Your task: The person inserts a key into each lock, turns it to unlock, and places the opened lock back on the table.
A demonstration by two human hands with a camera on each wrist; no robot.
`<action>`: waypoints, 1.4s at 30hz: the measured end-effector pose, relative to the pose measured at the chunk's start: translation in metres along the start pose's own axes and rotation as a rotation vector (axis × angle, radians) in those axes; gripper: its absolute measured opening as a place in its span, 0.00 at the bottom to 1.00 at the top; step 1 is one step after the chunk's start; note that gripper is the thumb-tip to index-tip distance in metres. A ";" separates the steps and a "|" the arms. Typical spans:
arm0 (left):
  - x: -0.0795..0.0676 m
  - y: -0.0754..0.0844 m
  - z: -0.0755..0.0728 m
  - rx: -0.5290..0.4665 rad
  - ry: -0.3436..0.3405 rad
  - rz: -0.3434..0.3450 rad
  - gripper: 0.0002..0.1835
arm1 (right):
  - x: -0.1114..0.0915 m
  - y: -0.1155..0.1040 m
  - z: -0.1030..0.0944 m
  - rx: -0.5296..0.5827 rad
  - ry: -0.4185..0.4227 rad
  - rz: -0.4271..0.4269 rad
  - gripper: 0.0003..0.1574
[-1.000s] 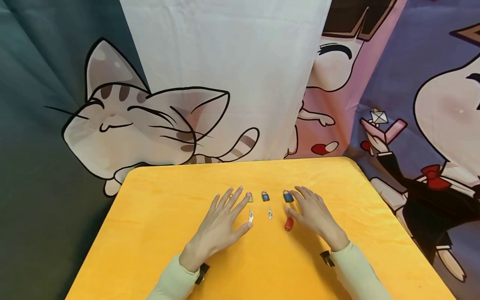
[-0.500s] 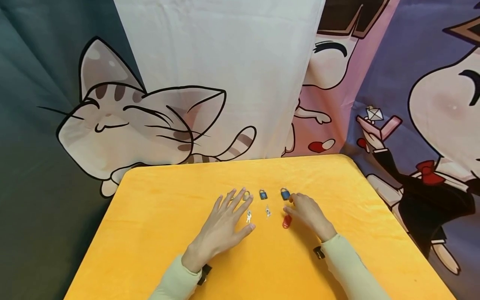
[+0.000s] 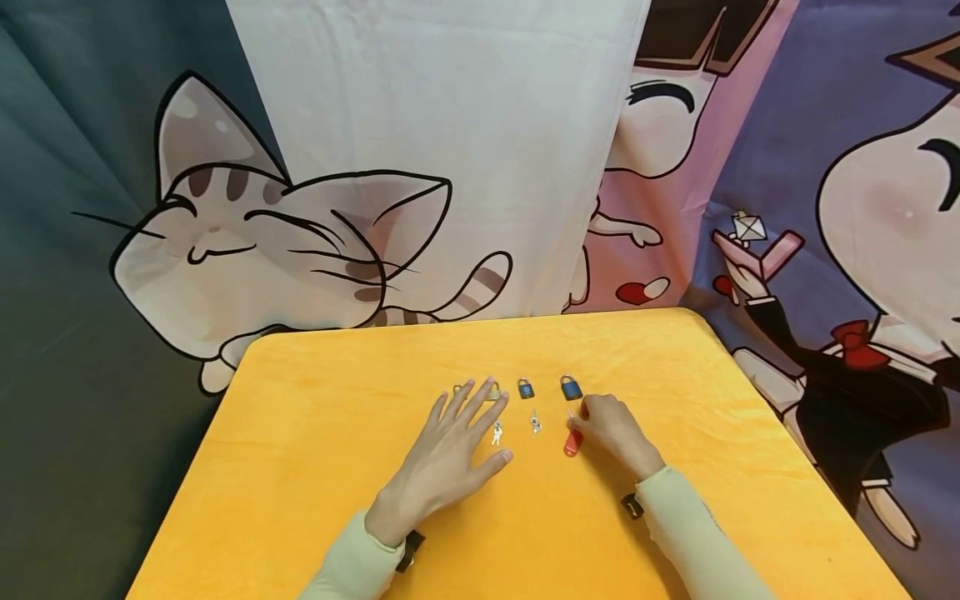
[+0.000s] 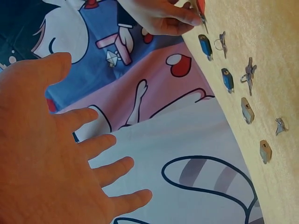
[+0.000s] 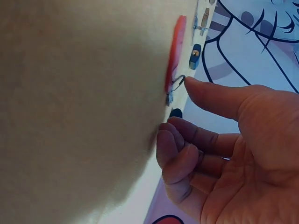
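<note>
Red and oblong, the tag (image 5: 176, 51) bears a metal ring (image 5: 174, 86).

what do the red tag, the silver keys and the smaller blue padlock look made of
Red tag: probably smooth plastic, from its bright, even colour and rounded end.
Silver keys: likely bare metal, given their grey shine.
Smaller blue padlock: perhaps painted or plastic-covered metal; its body is solid blue, its keyhole brass-coloured.

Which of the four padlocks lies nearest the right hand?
The rightmost blue padlock, ending the row; the other blue padlock and both brass-coloured padlocks lie farther left.
</note>
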State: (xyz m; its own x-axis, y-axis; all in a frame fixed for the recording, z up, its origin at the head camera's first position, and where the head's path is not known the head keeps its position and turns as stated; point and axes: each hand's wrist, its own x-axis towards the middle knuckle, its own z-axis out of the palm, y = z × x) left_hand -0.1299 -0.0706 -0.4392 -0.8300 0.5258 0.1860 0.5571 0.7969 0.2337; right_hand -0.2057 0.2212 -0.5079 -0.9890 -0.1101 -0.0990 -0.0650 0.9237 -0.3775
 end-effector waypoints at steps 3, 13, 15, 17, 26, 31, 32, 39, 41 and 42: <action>0.000 0.000 0.001 -0.002 -0.002 -0.001 0.39 | 0.001 0.001 0.003 0.001 -0.010 0.011 0.20; 0.000 0.001 0.002 0.004 -0.017 -0.006 0.39 | 0.001 0.002 0.005 0.015 -0.016 0.071 0.17; 0.000 0.001 0.001 0.005 -0.013 -0.004 0.39 | 0.000 0.001 0.004 0.012 -0.013 0.078 0.18; 0.000 0.001 0.001 0.004 -0.005 0.000 0.39 | 0.000 0.000 0.003 0.013 -0.013 0.081 0.19; 0.000 0.002 0.001 0.001 -0.011 0.000 0.39 | 0.000 -0.002 0.002 0.030 -0.023 0.071 0.16; -0.001 0.002 0.002 -0.001 -0.016 0.003 0.39 | 0.001 -0.002 0.004 0.062 -0.037 0.073 0.14; -0.001 0.002 0.002 -0.002 -0.017 0.003 0.39 | 0.001 -0.002 0.005 0.072 -0.044 0.074 0.14; -0.002 0.003 0.003 0.007 -0.008 0.009 0.39 | 0.003 0.001 0.009 0.122 -0.044 0.076 0.12; -0.002 0.003 0.003 0.009 -0.006 0.010 0.39 | 0.003 0.002 0.009 0.138 -0.038 0.080 0.11; -0.002 0.003 0.003 0.009 -0.003 0.011 0.39 | 0.002 0.003 0.008 0.147 -0.034 0.081 0.12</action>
State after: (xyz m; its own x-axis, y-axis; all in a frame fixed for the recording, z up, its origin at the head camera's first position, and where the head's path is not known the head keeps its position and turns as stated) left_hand -0.1263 -0.0683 -0.4416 -0.8239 0.5355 0.1854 0.5660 0.7937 0.2229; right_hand -0.2069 0.2207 -0.5170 -0.9849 -0.0527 -0.1648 0.0369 0.8668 -0.4972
